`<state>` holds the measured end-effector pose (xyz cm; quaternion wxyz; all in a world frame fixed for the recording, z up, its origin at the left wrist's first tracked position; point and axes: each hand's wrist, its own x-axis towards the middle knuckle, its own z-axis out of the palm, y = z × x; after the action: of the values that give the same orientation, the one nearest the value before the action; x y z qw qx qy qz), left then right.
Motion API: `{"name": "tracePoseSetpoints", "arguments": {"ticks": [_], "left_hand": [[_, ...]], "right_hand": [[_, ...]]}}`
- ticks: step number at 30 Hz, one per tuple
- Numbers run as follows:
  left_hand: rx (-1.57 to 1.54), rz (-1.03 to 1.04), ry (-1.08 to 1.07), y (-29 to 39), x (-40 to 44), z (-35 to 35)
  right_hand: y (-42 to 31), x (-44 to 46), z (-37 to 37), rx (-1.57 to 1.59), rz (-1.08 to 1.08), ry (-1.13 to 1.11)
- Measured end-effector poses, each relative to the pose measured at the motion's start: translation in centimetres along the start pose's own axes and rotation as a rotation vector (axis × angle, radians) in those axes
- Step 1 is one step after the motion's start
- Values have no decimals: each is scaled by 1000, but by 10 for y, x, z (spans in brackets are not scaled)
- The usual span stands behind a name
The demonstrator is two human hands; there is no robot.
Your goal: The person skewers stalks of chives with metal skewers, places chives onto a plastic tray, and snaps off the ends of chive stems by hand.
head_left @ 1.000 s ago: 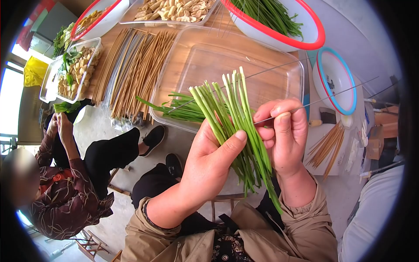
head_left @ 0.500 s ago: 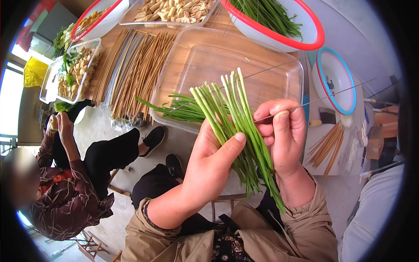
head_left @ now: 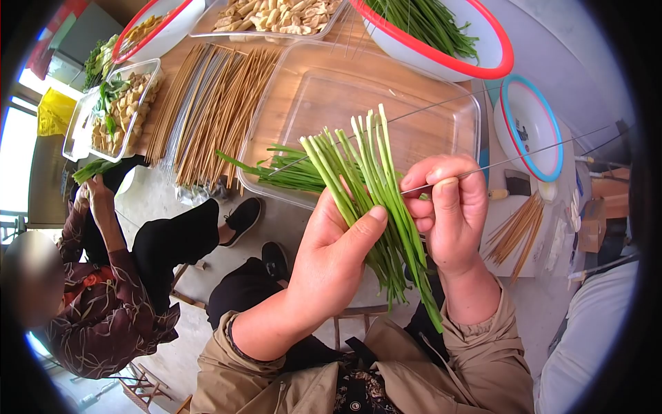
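Observation:
My left hand [head_left: 338, 248] grips a bunch of green stalks [head_left: 393, 221], its thumb across them, pale cut ends up and green leaves hanging down. My right hand [head_left: 452, 203] pinches a thin metal skewer [head_left: 510, 160] between thumb and fingers; its near end meets the right edge of the bunch and its shaft runs out to the upper right. Behind the hands, a clear plastic tray [head_left: 372, 65] holds more green stalks [head_left: 293, 169] with another metal skewer lying across them.
Bamboo skewers [head_left: 224, 110] lie left of the tray. Behind are a tub of pale pieces [head_left: 276, 17] and a red-rimmed bowl [head_left: 507, 52] of greens. A cleaver [head_left: 517, 183] and a blue-rimmed bowl [head_left: 507, 103] stand right. Another person [head_left: 103, 310] sits at left, holding greens.
My left hand has barely moved, while the bunch's lower leaves have shifted slightly. The skewer in my right hand has moved a little outward to the right. The other person's greens have risen into clearer view.

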<state>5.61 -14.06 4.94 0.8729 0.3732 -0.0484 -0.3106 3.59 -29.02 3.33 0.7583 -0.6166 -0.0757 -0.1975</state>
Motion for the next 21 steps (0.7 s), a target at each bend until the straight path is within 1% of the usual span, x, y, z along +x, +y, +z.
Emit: {"name": "tracePoseSetpoints", "arguments": {"ticks": [1, 5, 10, 17, 19, 21], "left_hand": [[6, 4, -11, 0, 0, -1], [21, 16, -8, -1, -1, 1], [2, 25, -9, 1, -2, 1], [21, 22, 16, 3, -1, 2], [42, 23, -42, 4, 0, -1], [42, 21, -41, 4, -1, -1]], "right_hand": [[0, 0, -1, -53, -18, -10], [0, 2, -1, -69, -37, -22], [-3, 0, 4, 61, 62, -9], [-1, 0, 6, 74, 74, -4], [-2, 1, 7, 153, 149, 8], [-1, 1, 5, 165, 159, 6]]}}
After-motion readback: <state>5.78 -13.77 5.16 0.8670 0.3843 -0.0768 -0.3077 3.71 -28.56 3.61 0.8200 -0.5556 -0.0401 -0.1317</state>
